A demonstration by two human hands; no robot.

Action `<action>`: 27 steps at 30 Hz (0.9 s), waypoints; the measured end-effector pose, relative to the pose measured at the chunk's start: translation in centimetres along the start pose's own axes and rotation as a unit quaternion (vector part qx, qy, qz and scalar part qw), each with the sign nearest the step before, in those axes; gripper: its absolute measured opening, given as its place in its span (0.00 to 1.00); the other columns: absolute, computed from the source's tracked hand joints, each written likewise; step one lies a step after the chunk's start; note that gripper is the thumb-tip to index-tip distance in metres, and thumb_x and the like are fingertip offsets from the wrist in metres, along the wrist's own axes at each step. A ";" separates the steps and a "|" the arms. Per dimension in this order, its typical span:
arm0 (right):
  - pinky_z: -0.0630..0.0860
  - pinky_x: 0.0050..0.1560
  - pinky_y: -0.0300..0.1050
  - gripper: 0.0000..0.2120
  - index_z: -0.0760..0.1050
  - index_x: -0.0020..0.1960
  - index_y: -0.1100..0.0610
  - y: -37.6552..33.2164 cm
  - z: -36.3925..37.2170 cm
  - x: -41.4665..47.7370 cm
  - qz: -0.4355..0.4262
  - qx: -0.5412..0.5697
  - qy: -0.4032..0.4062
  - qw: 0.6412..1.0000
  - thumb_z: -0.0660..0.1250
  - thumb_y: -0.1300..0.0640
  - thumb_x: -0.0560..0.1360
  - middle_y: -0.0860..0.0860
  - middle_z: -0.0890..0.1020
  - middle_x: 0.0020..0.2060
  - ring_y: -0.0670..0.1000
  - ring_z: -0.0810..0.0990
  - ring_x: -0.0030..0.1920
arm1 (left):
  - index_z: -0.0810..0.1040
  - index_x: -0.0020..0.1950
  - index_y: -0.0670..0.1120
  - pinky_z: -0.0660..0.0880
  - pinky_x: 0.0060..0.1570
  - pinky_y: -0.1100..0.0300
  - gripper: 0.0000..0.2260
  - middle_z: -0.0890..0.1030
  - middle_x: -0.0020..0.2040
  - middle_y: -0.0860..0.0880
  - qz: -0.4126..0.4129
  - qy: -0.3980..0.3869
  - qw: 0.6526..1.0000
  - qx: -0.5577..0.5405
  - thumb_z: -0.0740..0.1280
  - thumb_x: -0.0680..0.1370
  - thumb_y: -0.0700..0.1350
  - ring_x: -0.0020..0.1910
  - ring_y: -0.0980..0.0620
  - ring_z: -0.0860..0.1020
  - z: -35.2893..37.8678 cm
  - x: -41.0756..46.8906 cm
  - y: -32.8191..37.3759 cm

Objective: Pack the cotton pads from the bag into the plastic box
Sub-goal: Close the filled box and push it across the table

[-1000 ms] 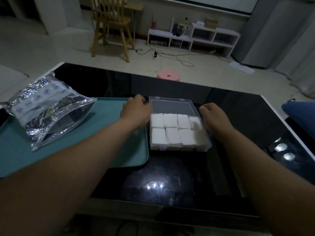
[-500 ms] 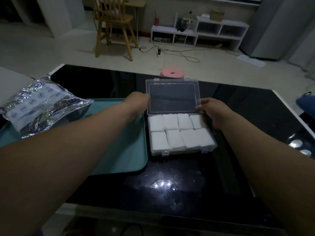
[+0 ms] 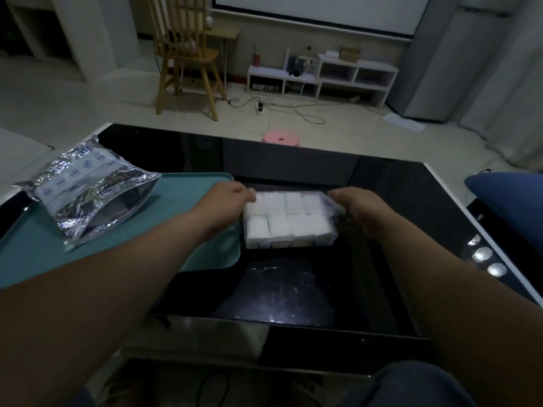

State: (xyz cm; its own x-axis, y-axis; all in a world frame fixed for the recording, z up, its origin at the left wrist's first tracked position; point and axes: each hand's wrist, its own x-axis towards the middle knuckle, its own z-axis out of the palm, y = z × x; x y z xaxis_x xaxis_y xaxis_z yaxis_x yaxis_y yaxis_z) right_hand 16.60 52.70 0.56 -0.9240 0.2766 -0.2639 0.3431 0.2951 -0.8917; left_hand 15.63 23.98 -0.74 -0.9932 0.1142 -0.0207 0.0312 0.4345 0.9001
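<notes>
- Both forearms come in from the bottom corners, cut off by the frame; a dark trouser knee (image 3: 411,386) sits at the bottom right.
- Black glossy surface (image 3: 293,292), its near edge in shadow, with glare spots.
- Plastic box (image 3: 288,244) mid-surface, just beside the right edge of the teal tray (image 3: 205,248); touching or not is hard to tell.
- Cotton pads (image 3: 282,227) fill the box in two rows and look blurred through the clear plastic.
- Clear lid (image 3: 329,201) is down over the pads; whether it is latched is unclear.
- Left hand (image 3: 232,198) is palm down, fingers curled onto the lid's far left corner, fingertips mostly hidden.
- Right hand (image 3: 355,204) has fingers curled, pinching the lid's right edge.
- Foil bag (image 3: 88,195) lies on the tray toward the surface's left edge, mouth open, inside too dark to see.
- Blue cushion (image 3: 508,198) past the right edge, cut off.
- On the floor beyond: pink stool (image 3: 280,138), wooden chair (image 3: 188,60), white shelf (image 3: 323,77).
</notes>
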 end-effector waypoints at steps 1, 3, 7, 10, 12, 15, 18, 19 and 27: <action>0.80 0.48 0.47 0.08 0.84 0.56 0.58 0.9 0.1 -0.7 -0.019 -0.026 -0.007 0.999 0.70 0.61 0.79 0.55 0.86 0.53 0.53 0.84 0.50 | 0.84 0.48 0.43 0.74 0.50 0.55 0.09 0.84 0.46 0.48 0.021 -0.004 0.999 0.043 0.69 0.80 0.47 0.45 0.51 0.80 0.5 -0.7 -0.7; 0.81 0.58 0.50 0.15 0.81 0.65 0.60 2.6 0.6 -1.3 -0.039 -0.056 -0.022 0.997 0.69 0.65 0.79 0.57 0.84 0.59 0.55 0.84 0.55 | 0.84 0.49 0.43 0.73 0.48 0.56 0.07 0.80 0.44 0.50 0.064 -0.011 0.988 0.141 0.69 0.79 0.45 0.42 0.53 0.77 1.5 -1.5 -1.9; 0.74 0.63 0.46 0.22 0.74 0.74 0.58 3.7 1.0 -2.7 -0.085 -0.157 -0.018 0.984 0.67 0.65 0.81 0.55 0.80 0.66 0.55 0.79 0.63 | 0.79 0.63 0.48 0.73 0.62 0.52 0.11 0.74 0.62 0.49 0.110 -0.004 0.967 0.231 0.68 0.80 0.48 0.57 0.49 0.76 2.9 -2.5 -3.5; 0.71 0.62 0.43 0.22 0.74 0.75 0.57 4.1 0.8 -3.0 -0.131 -0.236 -0.008 0.963 0.68 0.60 0.82 0.56 0.79 0.67 0.55 0.78 0.65 | 0.79 0.64 0.48 0.72 0.63 0.53 0.11 0.76 0.65 0.49 0.135 -0.005 0.962 0.238 0.66 0.82 0.47 0.62 0.48 0.75 3.1 -2.3 -3.8; 0.71 0.57 0.43 0.17 0.78 0.70 0.55 4.5 0.8 -3.1 -0.166 -0.272 0.022 0.948 0.68 0.57 0.81 0.55 0.79 0.64 0.56 0.79 0.63 | 0.80 0.63 0.48 0.72 0.63 0.51 0.11 0.78 0.64 0.48 0.172 0.011 0.945 0.277 0.65 0.83 0.47 0.63 0.46 0.75 3.2 -2.0 -3.5; 0.76 0.55 0.50 0.08 0.81 0.57 0.51 4.9 1.2 -3.7 -0.212 -0.354 0.071 0.908 0.65 0.51 0.81 0.53 0.77 0.57 0.57 0.78 0.57 | 0.79 0.61 0.46 0.72 0.61 0.47 0.13 0.78 0.62 0.45 0.183 0.007 0.903 0.388 0.59 0.82 0.49 0.61 0.42 0.74 3.9 -2.2 -2.5; 0.77 0.54 0.55 0.16 0.74 0.61 0.53 4.5 2.3 -5.1 -0.197 -0.444 0.055 0.872 0.59 0.44 0.80 0.53 0.74 0.58 0.57 0.76 0.55 | 0.72 0.63 0.44 0.72 0.60 0.46 0.23 0.74 0.63 0.41 0.150 -0.014 0.865 0.478 0.55 0.76 0.58 0.62 0.40 0.72 5.7 -3.4 -1.3; 0.77 0.54 0.56 0.20 0.71 0.63 0.53 4.3 2.8 -5.6 -0.191 -0.481 0.054 0.854 0.60 0.41 0.78 0.53 0.73 0.58 0.57 0.75 0.55 | 0.70 0.65 0.44 0.71 0.61 0.46 0.25 0.73 0.64 0.41 0.137 -0.015 0.861 0.489 0.58 0.74 0.59 0.63 0.40 0.70 6.3 -3.7 -1.2; 0.76 0.56 0.56 0.26 0.62 0.66 0.57 4.9 7.2 -5.9 -0.135 -0.491 0.128 0.851 0.70 0.52 0.74 0.59 0.68 0.64 0.61 0.73 0.59 | 0.64 0.68 0.43 0.68 0.64 0.51 0.24 0.66 0.68 0.42 0.065 0.065 0.897 0.432 0.65 0.74 0.44 0.71 0.39 0.63 10.4 -3.8 -1.4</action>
State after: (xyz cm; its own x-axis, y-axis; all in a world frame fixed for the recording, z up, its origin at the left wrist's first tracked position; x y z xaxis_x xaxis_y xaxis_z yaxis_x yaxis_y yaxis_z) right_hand 22.48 45.89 -4.88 -0.9676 0.2305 0.1031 0.2157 0.9668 -0.1372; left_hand 20.53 32.20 -6.44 -0.9777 0.1335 0.1620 0.1672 0.9618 0.2169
